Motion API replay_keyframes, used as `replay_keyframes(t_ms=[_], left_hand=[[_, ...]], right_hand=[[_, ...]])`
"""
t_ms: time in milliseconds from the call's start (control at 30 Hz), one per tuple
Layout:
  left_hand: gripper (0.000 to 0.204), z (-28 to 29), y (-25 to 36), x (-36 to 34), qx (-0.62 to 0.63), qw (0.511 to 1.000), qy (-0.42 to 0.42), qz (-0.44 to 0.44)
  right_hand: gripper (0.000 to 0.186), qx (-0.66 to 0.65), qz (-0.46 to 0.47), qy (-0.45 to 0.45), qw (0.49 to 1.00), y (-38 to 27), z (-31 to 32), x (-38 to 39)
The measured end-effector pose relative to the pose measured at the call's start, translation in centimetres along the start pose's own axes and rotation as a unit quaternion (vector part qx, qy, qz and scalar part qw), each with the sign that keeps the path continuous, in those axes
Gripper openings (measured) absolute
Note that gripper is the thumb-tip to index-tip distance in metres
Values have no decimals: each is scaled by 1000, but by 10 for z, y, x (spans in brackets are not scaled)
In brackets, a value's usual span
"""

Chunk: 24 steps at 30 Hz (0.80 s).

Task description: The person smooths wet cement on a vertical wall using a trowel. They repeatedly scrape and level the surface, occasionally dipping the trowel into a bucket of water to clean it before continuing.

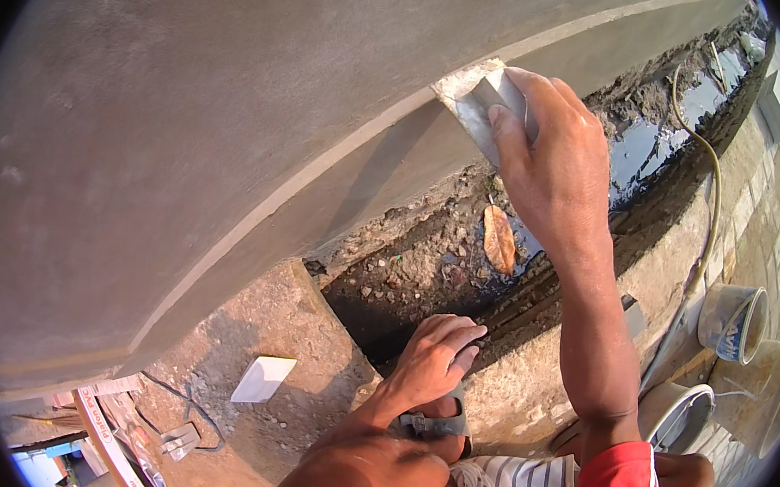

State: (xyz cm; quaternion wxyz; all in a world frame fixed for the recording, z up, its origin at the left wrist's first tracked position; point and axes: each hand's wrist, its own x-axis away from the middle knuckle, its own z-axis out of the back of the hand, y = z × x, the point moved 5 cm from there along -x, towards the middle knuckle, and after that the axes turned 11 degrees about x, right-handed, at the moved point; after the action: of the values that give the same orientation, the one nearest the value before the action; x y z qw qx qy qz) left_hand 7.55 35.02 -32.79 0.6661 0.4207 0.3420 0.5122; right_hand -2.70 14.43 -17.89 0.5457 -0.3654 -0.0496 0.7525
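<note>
My right hand point(559, 166) is wrapped round the grey grip of a small plastering float point(471, 107). The float's pale, smeared blade rests against the grey wall point(190, 87), on the light band point(323, 165) that runs along it. Near my bent knee, my left hand point(436, 354) is curled, thumb close to the fingers. Something dark shows between them, too small to make out. To its left, a thin white rectangular plate point(263, 380) lies on the concrete ledge point(299, 328).
Below the wall runs a muddy ditch with water point(644, 154) and a dry brown leaf point(499, 239). At the right, a hose point(715, 193) lies along the ditch's edge, beside several buckets point(728, 321). A scraper point(180, 441) and a cable point(208, 413) lie at the lower left.
</note>
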Motion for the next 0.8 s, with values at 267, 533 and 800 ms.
replay_keyframes(t_ms=[267, 533, 800], left_hand=[[31, -2, 3, -1, 11, 1000, 8, -6], [35, -9, -14, 4, -22, 998, -41, 40], [33, 3, 2, -1, -16, 1000, -8, -8]], right_hand=[[20, 59, 26, -33, 997, 13, -23, -18], [17, -33, 118, -114, 986, -84, -52, 26], [17, -36, 75, -35, 996, -33, -4, 5]])
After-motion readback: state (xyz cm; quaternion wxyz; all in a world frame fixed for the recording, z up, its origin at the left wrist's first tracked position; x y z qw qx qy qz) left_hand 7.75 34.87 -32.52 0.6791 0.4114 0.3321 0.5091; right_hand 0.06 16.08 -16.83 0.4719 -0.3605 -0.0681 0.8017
